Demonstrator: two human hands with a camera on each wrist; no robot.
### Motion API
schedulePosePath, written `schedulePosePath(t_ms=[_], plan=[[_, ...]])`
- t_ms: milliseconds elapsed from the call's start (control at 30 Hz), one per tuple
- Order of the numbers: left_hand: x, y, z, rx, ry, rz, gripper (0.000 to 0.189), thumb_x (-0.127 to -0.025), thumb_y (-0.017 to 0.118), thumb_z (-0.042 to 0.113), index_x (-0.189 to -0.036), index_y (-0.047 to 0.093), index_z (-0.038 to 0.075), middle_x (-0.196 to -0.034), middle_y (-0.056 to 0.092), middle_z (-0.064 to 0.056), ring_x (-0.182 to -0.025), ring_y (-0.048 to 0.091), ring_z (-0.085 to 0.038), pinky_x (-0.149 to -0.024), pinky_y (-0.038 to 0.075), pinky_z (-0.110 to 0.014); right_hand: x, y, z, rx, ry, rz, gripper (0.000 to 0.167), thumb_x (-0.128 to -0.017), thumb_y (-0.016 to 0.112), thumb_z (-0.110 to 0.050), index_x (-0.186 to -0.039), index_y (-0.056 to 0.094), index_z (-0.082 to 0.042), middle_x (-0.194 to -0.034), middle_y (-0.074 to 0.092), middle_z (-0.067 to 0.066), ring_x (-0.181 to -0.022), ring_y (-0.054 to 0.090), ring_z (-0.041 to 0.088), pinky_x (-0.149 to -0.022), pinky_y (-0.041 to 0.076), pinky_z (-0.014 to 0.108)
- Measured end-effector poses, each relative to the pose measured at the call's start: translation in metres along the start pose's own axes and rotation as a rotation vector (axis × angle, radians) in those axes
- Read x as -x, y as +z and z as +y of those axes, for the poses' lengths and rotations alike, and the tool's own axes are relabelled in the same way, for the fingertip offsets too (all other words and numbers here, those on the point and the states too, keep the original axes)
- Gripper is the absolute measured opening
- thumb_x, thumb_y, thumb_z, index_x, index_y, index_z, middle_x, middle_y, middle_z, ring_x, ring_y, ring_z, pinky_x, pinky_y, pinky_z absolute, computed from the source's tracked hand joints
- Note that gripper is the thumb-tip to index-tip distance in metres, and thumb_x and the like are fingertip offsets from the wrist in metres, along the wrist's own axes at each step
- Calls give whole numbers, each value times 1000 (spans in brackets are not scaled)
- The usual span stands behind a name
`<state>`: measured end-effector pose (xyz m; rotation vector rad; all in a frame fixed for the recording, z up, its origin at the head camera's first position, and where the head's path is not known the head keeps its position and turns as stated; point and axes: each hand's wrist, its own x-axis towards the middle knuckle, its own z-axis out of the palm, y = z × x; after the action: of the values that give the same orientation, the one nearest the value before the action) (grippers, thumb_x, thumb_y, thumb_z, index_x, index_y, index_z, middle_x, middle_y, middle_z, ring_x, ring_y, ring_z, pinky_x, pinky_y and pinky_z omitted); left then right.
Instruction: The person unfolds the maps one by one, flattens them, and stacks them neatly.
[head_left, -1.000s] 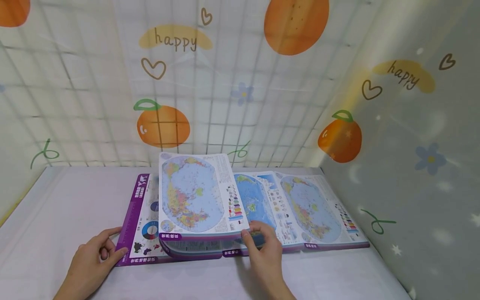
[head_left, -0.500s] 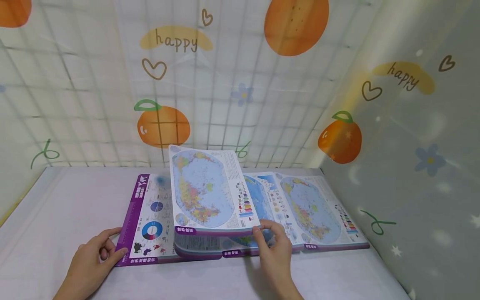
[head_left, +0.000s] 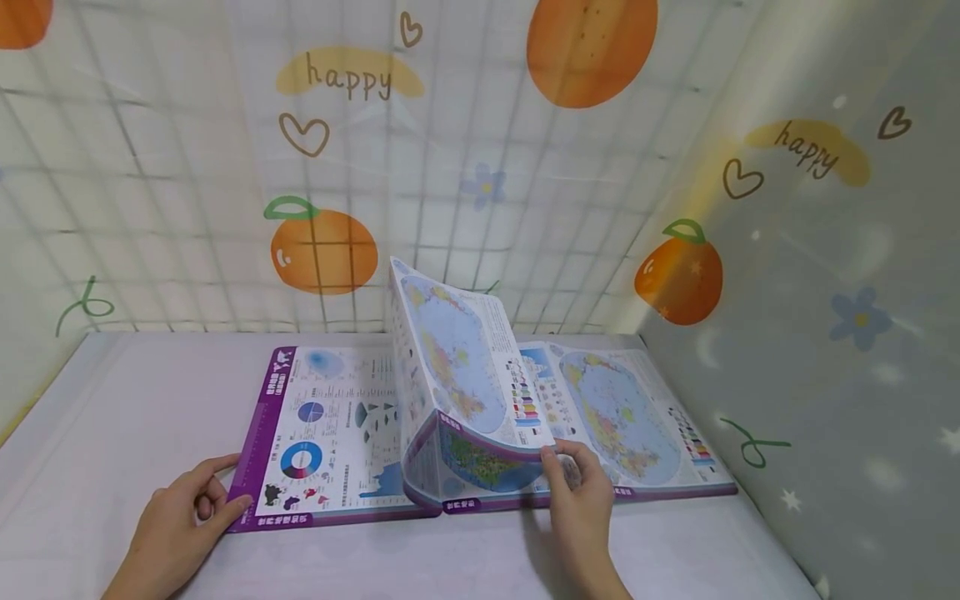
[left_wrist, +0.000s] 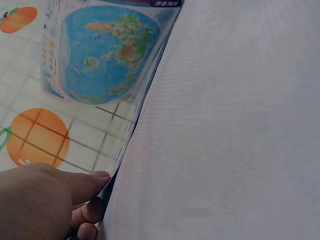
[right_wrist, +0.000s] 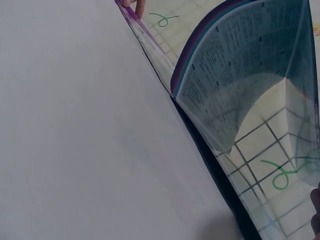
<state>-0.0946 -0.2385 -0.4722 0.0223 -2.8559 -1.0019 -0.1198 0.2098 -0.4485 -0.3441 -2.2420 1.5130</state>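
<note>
A glossy folding world map with purple borders lies across the table. My left hand pinches its left edge, thumb on top; in the left wrist view the thumb and curled fingers hold that edge. My right hand pinches the lower right corner of a lifted panel, which stands tilted above the middle of the map. Under it a curved fold opens toward me, and a green-and-blue map shows inside. In the right wrist view the raised panel bends upward, and only the right fingertips show at the edge.
The map lies on a white tabletop. Behind it hangs a pale curtain with orange prints and a grid; another curtain side closes off the right. The map's right panel lies flat near that side.
My right hand has moved right, drawing the lifted panel with it. The panel has risen and tilted steeper, uncovering more of the left page. My left hand stays on the left edge.
</note>
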Motion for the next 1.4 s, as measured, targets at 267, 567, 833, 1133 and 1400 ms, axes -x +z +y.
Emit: schedulePosePath(t_ms=[267,567,833,1133,1400], plan=[[0,-1,0,8,-6,0,58,-94,82,26,-142,61,4,-78,54,3,-73,46,-7,-63,36,-23,-8,-11,2,6,-30,33,19,-103,70,-18,-110,69,-1,-128,70,17,-139,54,29,-120,33,50],[0,-1,0,-1,-21,-14,59,-93,82,26,-143,60,3,-78,54,3,-74,46,-8,-64,37,-23,-16,-24,11,-10,-14,36,21,-105,67,-19,-109,68,1,-136,68,19,-145,52,33,-123,33,52],[-1,-1,-1,1,-36,-27,61,-94,82,28,-144,59,3,-78,54,2,-74,47,-9,-64,38,-22,-24,-33,17,-32,0,32,22,-106,65,-19,-108,65,2,-145,62,22,-148,48,35,-119,38,52],[-3,2,-4,-3,-33,-31,62,-95,81,30,-146,58,3,-79,54,2,-74,46,-10,-63,38,-23,-33,-46,22,32,14,99,28,-107,63,-24,-114,67,2,-140,66,19,-138,58,32,-99,51,19],[0,1,-5,-5,-8,-12,59,-95,80,31,-143,60,3,-80,54,1,-73,45,-7,-59,37,-23,-43,-62,25,1,102,143,30,-107,62,-26,-118,67,2,-143,64,21,-144,52,39,-116,44,36]])
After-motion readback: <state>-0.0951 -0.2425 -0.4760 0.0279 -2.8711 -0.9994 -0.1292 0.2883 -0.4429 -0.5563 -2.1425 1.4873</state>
